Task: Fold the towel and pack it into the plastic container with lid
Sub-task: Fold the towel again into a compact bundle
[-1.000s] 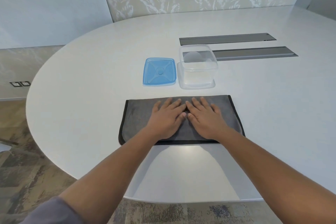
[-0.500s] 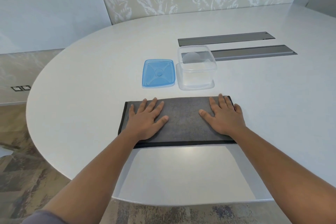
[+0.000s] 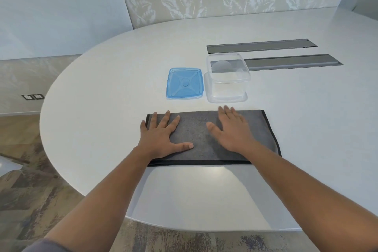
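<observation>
A dark grey towel (image 3: 196,135) with a black hem lies folded into a long rectangle on the white table, its long side across my view. My left hand (image 3: 161,137) rests flat on the towel's left end, fingers spread. Flat on the towel right of its middle lies my right hand (image 3: 231,129), fingers apart, slightly blurred. Just beyond the towel stands the clear plastic container (image 3: 227,77), upright and with nothing inside. Its blue square lid (image 3: 185,84) lies flat to the left of it.
The white oval table (image 3: 102,98) curves away at the left and near edges, with patterned floor below. Two grey recessed strips (image 3: 292,61) run along the table behind and right of the container. A leaf-patterned wall stands behind.
Both hands slid apart from the towel's middle towards its ends. Since half a second ago the right hand has come back leftwards, while the left hand has stayed near the left end.
</observation>
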Demonstrator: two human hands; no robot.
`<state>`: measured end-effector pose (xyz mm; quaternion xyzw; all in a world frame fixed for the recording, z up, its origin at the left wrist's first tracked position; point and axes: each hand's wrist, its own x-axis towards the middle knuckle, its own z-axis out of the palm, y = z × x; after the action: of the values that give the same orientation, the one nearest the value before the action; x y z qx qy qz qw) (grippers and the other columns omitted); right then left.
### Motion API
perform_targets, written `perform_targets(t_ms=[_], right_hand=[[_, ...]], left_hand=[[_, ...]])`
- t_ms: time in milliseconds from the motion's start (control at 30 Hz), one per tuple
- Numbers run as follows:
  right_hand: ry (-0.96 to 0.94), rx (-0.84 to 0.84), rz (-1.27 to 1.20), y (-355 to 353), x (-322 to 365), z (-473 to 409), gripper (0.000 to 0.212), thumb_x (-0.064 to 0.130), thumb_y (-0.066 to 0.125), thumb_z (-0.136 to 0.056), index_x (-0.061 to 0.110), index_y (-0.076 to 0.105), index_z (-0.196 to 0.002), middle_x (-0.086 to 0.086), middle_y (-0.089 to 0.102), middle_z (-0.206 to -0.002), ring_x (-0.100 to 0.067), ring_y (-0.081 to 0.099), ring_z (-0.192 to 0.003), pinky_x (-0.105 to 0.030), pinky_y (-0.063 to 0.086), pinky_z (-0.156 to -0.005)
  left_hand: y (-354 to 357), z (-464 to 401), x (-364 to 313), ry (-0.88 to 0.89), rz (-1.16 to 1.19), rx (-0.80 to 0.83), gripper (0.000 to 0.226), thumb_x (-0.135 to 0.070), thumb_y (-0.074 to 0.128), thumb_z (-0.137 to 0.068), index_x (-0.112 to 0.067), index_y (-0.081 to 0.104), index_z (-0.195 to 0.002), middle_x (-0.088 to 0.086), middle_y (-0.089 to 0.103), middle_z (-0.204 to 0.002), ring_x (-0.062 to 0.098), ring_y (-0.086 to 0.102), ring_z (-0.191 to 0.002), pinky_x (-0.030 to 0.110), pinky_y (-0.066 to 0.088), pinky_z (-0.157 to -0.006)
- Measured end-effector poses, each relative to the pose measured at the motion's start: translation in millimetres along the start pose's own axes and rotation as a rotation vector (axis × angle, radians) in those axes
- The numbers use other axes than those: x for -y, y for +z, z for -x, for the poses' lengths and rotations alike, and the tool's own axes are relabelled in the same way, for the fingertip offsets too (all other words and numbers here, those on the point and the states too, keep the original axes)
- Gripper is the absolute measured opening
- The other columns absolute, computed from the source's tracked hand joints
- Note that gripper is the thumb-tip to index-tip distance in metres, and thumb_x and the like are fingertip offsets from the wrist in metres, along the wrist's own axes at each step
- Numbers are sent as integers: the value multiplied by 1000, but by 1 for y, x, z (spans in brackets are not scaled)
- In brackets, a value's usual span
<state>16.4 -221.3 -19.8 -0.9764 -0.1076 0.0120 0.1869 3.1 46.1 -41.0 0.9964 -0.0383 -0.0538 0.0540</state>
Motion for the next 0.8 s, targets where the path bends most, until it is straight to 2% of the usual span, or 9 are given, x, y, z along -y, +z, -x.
perform_targets(t_ms=[100,233,333,400,500,600,700,800], right_hand=[[-49,-18,-386,8,30,-2,78,58,36,-103,13,11,-163,-3,9,-172,-15,4,-157,-31,5,-123],[22,-52,-637,14,57,-4,72,44,38,-108,11,6,-163,-1,3,-172,-11,1,-156,-25,2,-122],[61,-18,-770,17,70,-5,72,42,37,-108,14,-1,-163,2,-5,-172,-8,-6,-155,-21,-2,-119],[37,12,-799,20,74,-5,73,41,37,-108,14,-4,-162,4,-10,-171,-6,-9,-154,-17,-4,-115],[1,40,-754,23,74,-5,73,41,38,-108,14,-3,-162,3,-9,-171,-7,-10,-154,-30,-2,-125],[9,72,-719,23,73,-8,71,42,36,-108,15,-1,-162,2,-6,-171,-9,-8,-155,-39,0,-127],[20,80,-715,22,73,-9,69,43,35,-108,15,1,-163,2,-4,-172,-9,-6,-156,-38,0,-127],[38,66,-731,24,74,-9,68,41,34,-108,16,3,-163,4,-1,-172,-8,-3,-156,-39,1,-127]], left_hand=[[1,1,-1,-79,96,-92,108,-106,19,-64,-52,9,-157,-6,-10,-171,29,-16,-155,54,-5,-121],[3,2,5,-184,288,-300,75,-73,17,-97,-31,37,-155,6,17,-170,30,10,-156,49,17,-122],[3,0,8,-189,322,-297,67,-60,22,-103,-21,40,-154,9,26,-167,28,16,-155,47,23,-122],[1,0,8,-178,241,-236,71,-63,21,-101,-21,35,-157,8,21,-169,28,12,-155,48,22,-121],[-1,1,3,-193,130,-128,95,-85,15,-86,-27,21,-161,4,10,-171,27,3,-157,49,16,-123],[-4,2,0,-214,132,-116,108,-96,16,-75,-31,21,-161,2,9,-171,28,5,-156,49,15,-123],[-11,-1,2,-260,251,-168,99,-90,34,-79,-30,32,-158,6,19,-169,32,20,-152,50,23,-120],[-23,-11,8,-377,595,-254,91,-74,45,-88,-19,27,-159,10,34,-162,36,32,-147,51,31,-115]])
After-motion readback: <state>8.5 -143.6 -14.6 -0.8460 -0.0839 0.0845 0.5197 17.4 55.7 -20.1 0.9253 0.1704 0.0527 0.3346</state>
